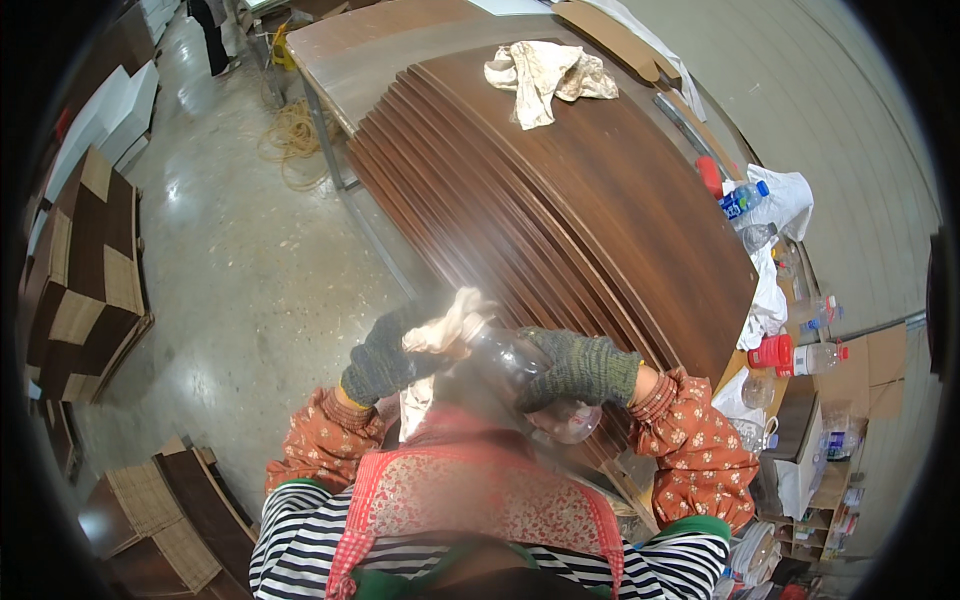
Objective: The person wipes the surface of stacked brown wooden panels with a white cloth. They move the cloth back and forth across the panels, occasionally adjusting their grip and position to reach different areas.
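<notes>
Both my hands wear dark grey-green knitted gloves and are held close together in front of my apron. My left hand (384, 358) is closed around a crumpled whitish cloth (450, 325), part of which hangs below the hand. In my right hand (580, 365) is a clear plastic bottle (503, 358), tilted with its upper end against the cloth. The bottle's base (570, 421) shows below the right glove. Just beyond my hands lies a stack of brown wood panels (640, 230), their edges stepped along the left side. Another stained whitish cloth (545, 78) rests on the top panel.
Along the right stand a blue-capped bottle (742, 198), a red-and-clear jar (771, 355) and several other plastic bottles, among white cloths. A metal-legged table (335, 40) supports the panels. More brown panels (85, 270) stand at left. A yellowish hose (292, 140) lies coiled on the floor. Another person (212, 35) stands far left.
</notes>
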